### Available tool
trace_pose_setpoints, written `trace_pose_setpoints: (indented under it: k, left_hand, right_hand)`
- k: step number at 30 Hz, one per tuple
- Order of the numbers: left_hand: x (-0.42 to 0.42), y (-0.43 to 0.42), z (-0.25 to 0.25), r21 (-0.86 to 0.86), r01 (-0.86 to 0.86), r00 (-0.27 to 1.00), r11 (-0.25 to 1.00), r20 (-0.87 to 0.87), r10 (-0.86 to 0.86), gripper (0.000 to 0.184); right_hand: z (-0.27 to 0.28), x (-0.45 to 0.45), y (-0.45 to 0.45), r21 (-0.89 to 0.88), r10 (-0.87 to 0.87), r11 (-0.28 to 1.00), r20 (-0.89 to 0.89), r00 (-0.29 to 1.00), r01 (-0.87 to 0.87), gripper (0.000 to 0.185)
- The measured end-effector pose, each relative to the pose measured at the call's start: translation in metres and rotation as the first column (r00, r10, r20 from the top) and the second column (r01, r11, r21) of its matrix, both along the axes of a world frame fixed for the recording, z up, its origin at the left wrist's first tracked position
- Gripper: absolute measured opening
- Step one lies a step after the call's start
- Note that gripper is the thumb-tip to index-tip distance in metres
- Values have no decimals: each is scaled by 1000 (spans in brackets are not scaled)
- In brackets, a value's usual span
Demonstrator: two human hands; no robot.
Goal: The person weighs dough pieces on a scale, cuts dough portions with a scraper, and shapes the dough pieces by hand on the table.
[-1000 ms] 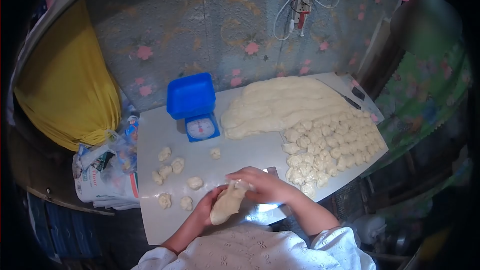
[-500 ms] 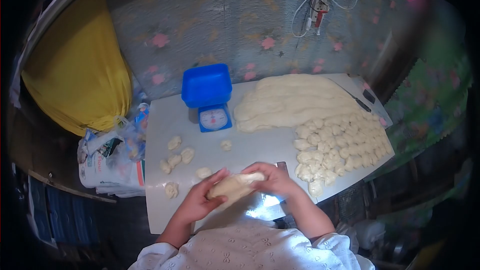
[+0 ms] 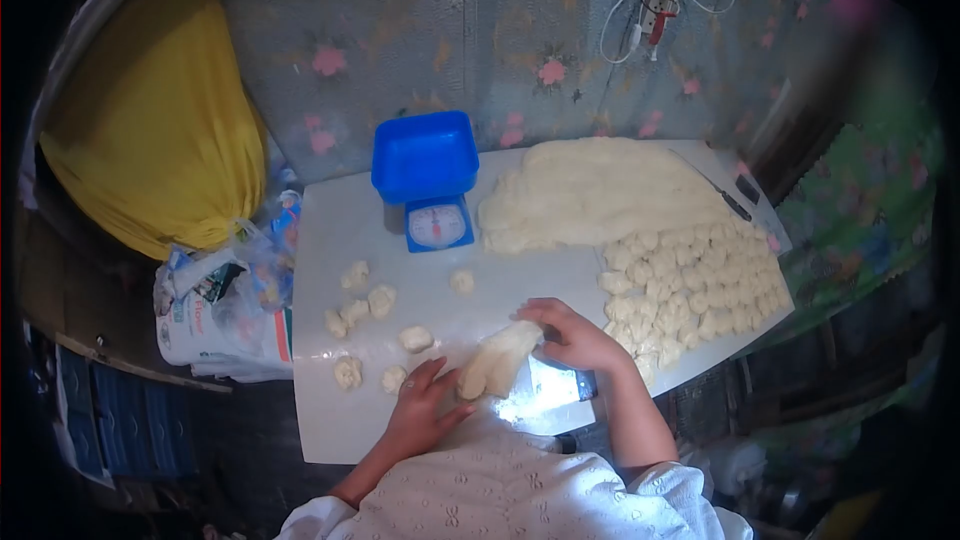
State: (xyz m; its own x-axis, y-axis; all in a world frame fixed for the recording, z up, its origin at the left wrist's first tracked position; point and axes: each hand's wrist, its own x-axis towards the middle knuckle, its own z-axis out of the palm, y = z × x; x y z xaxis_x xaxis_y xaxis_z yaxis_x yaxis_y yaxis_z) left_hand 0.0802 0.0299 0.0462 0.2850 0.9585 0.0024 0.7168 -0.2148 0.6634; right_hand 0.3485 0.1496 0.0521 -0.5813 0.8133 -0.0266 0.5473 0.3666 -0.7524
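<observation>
A stretched lump of pale dough (image 3: 497,362) hangs tilted over the front of the table. My right hand (image 3: 572,337) grips its upper right end between thumb and fingers. My left hand (image 3: 424,412), wearing a ring, is at the lower left end with its fingers spread; the fingertips are close to the dough, and whether they touch it I cannot tell. Small dough pieces lie just beyond my left hand, the nearest being one piece (image 3: 394,380) and another piece (image 3: 416,339).
A blue kitchen scale (image 3: 439,224) with a blue pan (image 3: 426,155) stands at the back. Right of it lies a big dough slab (image 3: 600,190), with many portioned dough pieces (image 3: 700,285) in front. A knife (image 3: 734,204) rests behind. A lit phone-like object (image 3: 585,385) is near my right wrist.
My left hand has opened and moved down, away from its grip on the dough. The dough now hangs longer from my right hand. A dough piece near my left hand has come into view.
</observation>
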Motion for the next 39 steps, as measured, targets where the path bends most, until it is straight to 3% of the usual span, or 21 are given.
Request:
trace_pose_setpoints:
  k: [2,4,5,10,12,13,15,16,18,19,20,22,23,24,26,28,29,31,33,36,39]
  left_hand:
    - [16,8,7,-19,-8,1000,1000,-12,8,63]
    - [40,18,-4,47,22,997,999,-71,-18,65]
    - [49,24,-12,115,57,990,992,-132,-41,67]
    - [64,38,-35,261,98,966,960,-258,-28,65]
    - [50,42,-29,-1,86,996,996,16,-86,57]
    - [40,42,-26,-2,90,996,996,13,-90,57]
    - [18,37,-16,-303,111,838,946,540,74,56]
    - [10,33,-11,-310,113,840,944,537,77,56]
    - [-5,25,-4,-310,223,388,924,898,207,53]
    - [-11,24,-3,-315,193,513,929,840,178,46]
    - [-12,23,-3,-316,189,512,930,840,181,46]
    - [-13,21,2,-182,121,940,976,337,-54,30]
    - [-6,21,-11,-82,99,994,992,61,-94,26]
    - [-6,16,-19,-74,95,994,993,59,-90,26]
    - [-2,13,-13,-149,30,976,988,218,4,30]
    - [-3,6,-3,-213,-7,953,977,295,71,44]
    - [-1,5,1,-96,-70,966,993,241,91,50]
    - [7,8,6,25,-126,975,992,186,119,57]
    - [23,10,7,124,118,992,985,-64,-111,65]
    - [45,14,-17,154,91,972,984,-231,-53,57]
    - [33,26,-28,0,92,982,996,-165,-91,53]
  right_hand:
    - [2,-2,-1,-107,68,991,-158,985,-86,61]
    - [-6,-16,-2,127,188,969,163,969,-210,66]
    - [-9,-26,-10,156,119,974,276,954,-166,66]
    - [-14,-33,7,106,193,964,351,916,-244,50]
    - [-3,-24,7,31,132,990,123,984,-137,45]
    - [-1,-18,9,31,129,991,120,984,-133,45]
    - [4,-4,14,-163,66,980,-292,954,-118,38]
    - [12,1,13,-170,62,979,-295,953,-116,38]
    - [30,6,10,-465,-205,878,-585,785,-117,29]
    - [30,7,12,-489,-240,863,-616,751,-125,22]
    - [26,5,15,-490,-237,862,-615,752,-129,22]
    - [4,1,28,-300,-43,954,-182,982,-13,23]
    - [-6,-9,24,50,46,997,90,995,-51,26]
    - [-11,-13,18,154,14,985,359,933,-74,32]
    - [-8,-12,14,32,71,997,50,996,-73,40]
    - [7,-9,7,37,97,995,4,995,-98,46]
    - [12,-8,4,45,119,992,-45,992,-117,52]
    - [2,-12,-6,103,179,979,-28,984,-175,56]
    - [-10,-24,-19,213,219,950,74,973,-230,61]
    - [-21,-35,-30,186,141,963,261,955,-193,59]
    - [-5,-27,-10,26,146,988,216,965,-155,53]
